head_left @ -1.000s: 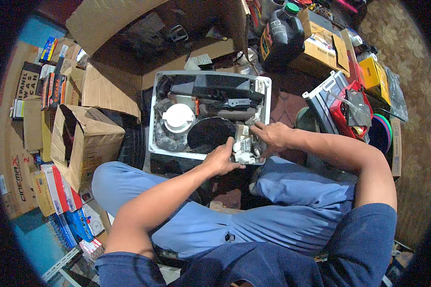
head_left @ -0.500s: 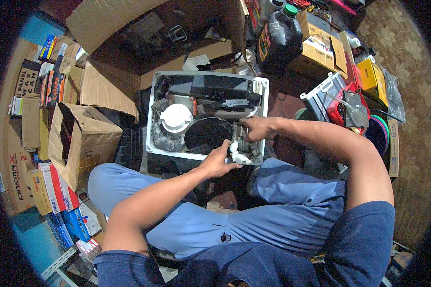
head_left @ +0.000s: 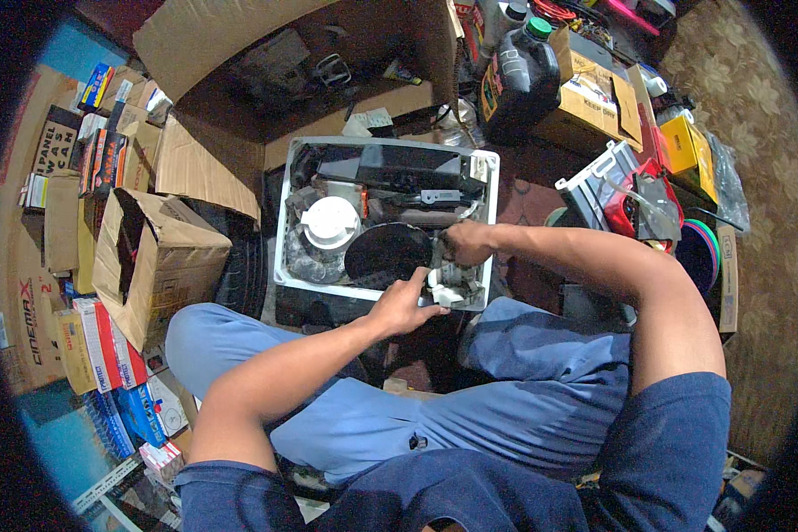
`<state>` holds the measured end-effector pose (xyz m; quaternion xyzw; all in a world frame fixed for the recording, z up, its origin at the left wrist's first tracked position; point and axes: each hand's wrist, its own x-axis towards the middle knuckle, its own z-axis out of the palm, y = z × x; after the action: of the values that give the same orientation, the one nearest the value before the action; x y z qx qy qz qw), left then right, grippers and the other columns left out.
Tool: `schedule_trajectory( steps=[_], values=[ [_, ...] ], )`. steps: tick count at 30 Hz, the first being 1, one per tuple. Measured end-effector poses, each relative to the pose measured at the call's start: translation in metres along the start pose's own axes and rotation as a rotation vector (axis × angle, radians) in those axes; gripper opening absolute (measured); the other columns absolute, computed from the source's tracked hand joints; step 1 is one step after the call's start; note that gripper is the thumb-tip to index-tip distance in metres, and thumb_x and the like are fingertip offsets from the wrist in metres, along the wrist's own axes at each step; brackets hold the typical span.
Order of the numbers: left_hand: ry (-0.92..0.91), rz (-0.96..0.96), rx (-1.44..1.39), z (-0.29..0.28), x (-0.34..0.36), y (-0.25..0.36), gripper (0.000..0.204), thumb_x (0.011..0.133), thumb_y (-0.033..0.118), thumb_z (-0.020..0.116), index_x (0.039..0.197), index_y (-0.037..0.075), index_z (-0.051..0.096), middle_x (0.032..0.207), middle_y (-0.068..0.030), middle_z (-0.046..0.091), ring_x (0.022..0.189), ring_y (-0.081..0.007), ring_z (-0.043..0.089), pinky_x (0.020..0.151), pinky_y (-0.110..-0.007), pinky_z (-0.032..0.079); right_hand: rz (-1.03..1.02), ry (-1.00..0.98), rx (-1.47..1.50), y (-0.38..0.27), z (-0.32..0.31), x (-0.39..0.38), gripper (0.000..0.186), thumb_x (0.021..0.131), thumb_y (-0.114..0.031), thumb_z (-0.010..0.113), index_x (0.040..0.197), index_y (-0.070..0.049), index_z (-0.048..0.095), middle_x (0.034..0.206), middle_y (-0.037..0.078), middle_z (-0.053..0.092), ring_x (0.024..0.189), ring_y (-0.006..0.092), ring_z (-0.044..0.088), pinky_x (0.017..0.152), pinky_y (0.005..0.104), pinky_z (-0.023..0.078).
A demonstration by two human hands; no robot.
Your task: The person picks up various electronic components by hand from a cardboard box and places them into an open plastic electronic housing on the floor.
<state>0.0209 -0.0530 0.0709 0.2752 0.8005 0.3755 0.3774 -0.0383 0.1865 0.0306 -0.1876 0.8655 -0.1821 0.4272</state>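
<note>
A white-rimmed rectangular tub [head_left: 285, 226] full of assorted parts stands in front of my lap. My left hand [head_left: 401, 309] is at its near rim, thumb and fingers closed about a white plastic part [head_left: 445, 292] in the near right corner. My right hand [head_left: 470, 241] reaches in over the right wall with curled fingers, beside that part; what its fingertips hold is hidden. Also inside the tub are a white round cap-like piece [head_left: 330, 222], a black round disc [head_left: 387, 253] and a long black casing [head_left: 390, 167] along the far wall.
A large open carton [head_left: 206, 168] stands behind the tub. A smaller carton [head_left: 173, 266] and several stacked small boxes are at left. On the right are a dark jug with a green cap [head_left: 519, 75], a yellow box [head_left: 688, 155] and a grey plastic case [head_left: 594, 186].
The whole view has shifted slightly. My right hand's fingers have turned a little and curl lower into the tub; my left hand stays at the white plastic part.
</note>
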Motion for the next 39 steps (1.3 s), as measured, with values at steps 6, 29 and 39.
schedule_trajectory(
  steps=[6,29,39],
  values=[
    [0.0,-0.049,0.092,-0.004,-0.005,0.015,0.071,0.085,0.038,0.079,0.13,-0.001,0.04,0.089,-0.0337,0.068,0.092,-0.0518,0.068,0.08,-0.058,0.055,-0.037,0.14,0.032,0.002,0.018,-0.008,0.037,0.078,-0.028,0.078,0.101,0.0,0.073,0.109,0.028,0.068,0.105,0.0488,0.063,0.088,0.0541,0.054],
    [0.026,-0.035,-0.07,-0.001,-0.009,0.01,0.083,0.079,0.035,0.086,0.136,-0.006,0.041,0.119,-0.03,0.062,0.117,-0.0445,0.061,0.098,-0.048,0.05,0.008,0.498,-0.202,-0.042,-0.041,-0.077,0.052,0.079,-0.032,0.077,0.113,0.004,0.06,0.114,0.023,0.057,0.107,0.0429,0.063,0.089,0.0513,0.056],
    [0.089,0.234,0.112,0.004,-0.004,-0.004,0.081,0.081,0.015,0.08,0.145,-0.004,0.035,0.127,-0.0292,0.055,0.121,-0.0463,0.055,0.102,-0.05,0.048,-0.007,0.562,-0.247,-0.033,-0.034,-0.071,0.042,0.085,-0.026,0.069,0.116,0.002,0.059,0.121,0.022,0.055,0.11,0.0391,0.063,0.086,0.05,0.057]
  ],
)
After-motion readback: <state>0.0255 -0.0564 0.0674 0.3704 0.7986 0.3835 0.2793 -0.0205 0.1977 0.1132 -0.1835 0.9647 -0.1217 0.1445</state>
